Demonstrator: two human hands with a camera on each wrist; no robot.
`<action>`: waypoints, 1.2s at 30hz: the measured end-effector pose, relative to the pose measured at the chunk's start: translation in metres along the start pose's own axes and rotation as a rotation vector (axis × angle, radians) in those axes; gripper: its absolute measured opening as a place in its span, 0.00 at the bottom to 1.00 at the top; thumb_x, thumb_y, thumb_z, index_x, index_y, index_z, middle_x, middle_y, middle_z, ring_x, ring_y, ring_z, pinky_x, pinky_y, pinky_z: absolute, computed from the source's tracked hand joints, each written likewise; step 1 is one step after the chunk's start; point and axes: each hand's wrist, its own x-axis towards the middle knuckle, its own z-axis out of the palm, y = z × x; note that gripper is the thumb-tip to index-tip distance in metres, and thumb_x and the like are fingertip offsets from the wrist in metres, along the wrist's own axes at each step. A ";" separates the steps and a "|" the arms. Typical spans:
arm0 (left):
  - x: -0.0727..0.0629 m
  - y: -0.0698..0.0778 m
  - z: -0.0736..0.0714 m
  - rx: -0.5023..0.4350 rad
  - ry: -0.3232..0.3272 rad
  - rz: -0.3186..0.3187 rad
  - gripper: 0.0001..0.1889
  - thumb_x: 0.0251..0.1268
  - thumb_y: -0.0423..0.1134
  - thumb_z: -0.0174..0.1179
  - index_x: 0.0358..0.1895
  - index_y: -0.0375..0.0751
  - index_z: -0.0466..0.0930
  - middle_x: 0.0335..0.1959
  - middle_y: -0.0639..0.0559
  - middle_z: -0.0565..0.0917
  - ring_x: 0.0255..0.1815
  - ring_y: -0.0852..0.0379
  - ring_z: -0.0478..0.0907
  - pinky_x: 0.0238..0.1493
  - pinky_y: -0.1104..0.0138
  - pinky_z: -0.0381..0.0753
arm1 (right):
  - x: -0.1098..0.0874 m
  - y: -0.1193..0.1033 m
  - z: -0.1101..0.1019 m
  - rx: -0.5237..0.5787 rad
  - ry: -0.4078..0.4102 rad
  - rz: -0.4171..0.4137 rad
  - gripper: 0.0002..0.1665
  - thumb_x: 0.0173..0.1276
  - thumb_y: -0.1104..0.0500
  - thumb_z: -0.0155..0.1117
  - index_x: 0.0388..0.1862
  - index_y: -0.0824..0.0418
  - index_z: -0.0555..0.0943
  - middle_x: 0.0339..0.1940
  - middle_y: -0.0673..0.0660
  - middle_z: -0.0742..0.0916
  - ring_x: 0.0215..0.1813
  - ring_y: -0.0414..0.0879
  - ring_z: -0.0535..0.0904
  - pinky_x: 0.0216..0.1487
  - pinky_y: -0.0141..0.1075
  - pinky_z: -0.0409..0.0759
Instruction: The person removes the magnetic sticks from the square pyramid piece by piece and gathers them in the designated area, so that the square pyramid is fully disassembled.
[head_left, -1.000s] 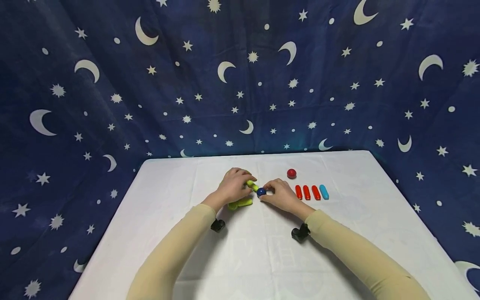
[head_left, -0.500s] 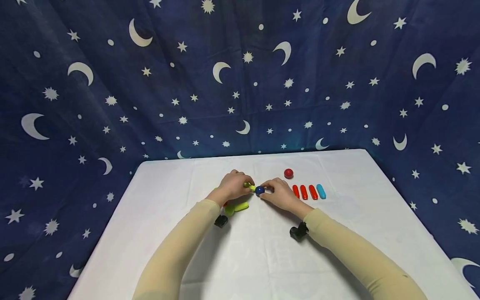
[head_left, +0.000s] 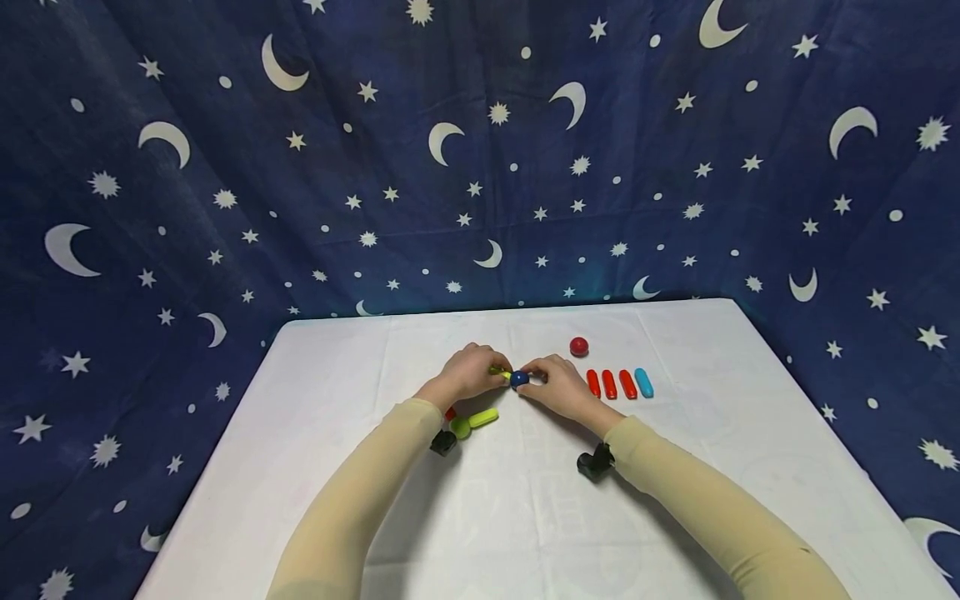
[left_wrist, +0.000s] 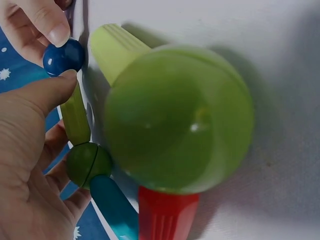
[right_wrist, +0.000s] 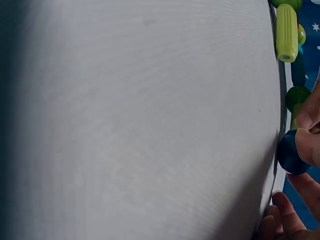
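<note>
Dark-blue cloth backdrop (head_left: 480, 175), printed with pale moons and stars, stands behind and beside a white-covered tabletop (head_left: 480, 517). Two pale-yellow sleeves (head_left: 341, 500) reach across the cloth. Both hands are narrowed and near each other over the middle of the tabletop: the left hand (head_left: 468, 373) pinches a ribbed yellow-green stick (left_wrist: 76, 120), the right hand (head_left: 558, 386) a glossy dark-blue ball (head_left: 519, 379) at that stick's end. Fingertips hide whether the two are joined. Black wrist units (head_left: 595, 463) sit below the sleeve cuffs.

Three red rounded sticks (head_left: 609, 384) and one light-blue rounded stick (head_left: 643, 382) lie in a row just beside the right hand. By the left wrist, a glossy green ball (left_wrist: 180, 120) bears a second yellow-green stick (head_left: 483, 417) and a ribbed red stick (left_wrist: 167, 215). The held stick's other end meets a darker green ball (left_wrist: 89, 165), which also touches a teal stick (left_wrist: 115, 207). Glossy red ball (head_left: 578, 347) lies alone, beyond the row.
</note>
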 end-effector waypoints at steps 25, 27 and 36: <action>0.002 0.001 0.002 0.039 -0.038 -0.019 0.14 0.73 0.48 0.63 0.57 0.57 0.87 0.54 0.55 0.81 0.54 0.53 0.74 0.56 0.55 0.76 | -0.001 -0.001 -0.001 0.010 -0.016 0.019 0.23 0.66 0.46 0.75 0.57 0.52 0.85 0.56 0.54 0.80 0.55 0.50 0.72 0.58 0.48 0.74; 0.002 0.001 0.003 0.030 -0.040 -0.021 0.12 0.72 0.48 0.64 0.55 0.56 0.87 0.54 0.55 0.81 0.54 0.52 0.74 0.56 0.56 0.76 | -0.001 -0.001 -0.001 0.013 -0.017 0.022 0.23 0.66 0.46 0.75 0.57 0.52 0.85 0.56 0.54 0.80 0.55 0.50 0.72 0.58 0.48 0.74; -0.002 0.001 0.007 -0.033 -0.051 -0.041 0.12 0.70 0.47 0.67 0.54 0.56 0.86 0.55 0.53 0.79 0.56 0.52 0.72 0.58 0.58 0.75 | -0.009 -0.006 -0.019 0.053 -0.032 -0.012 0.22 0.67 0.47 0.74 0.57 0.54 0.85 0.56 0.57 0.83 0.51 0.50 0.79 0.51 0.45 0.80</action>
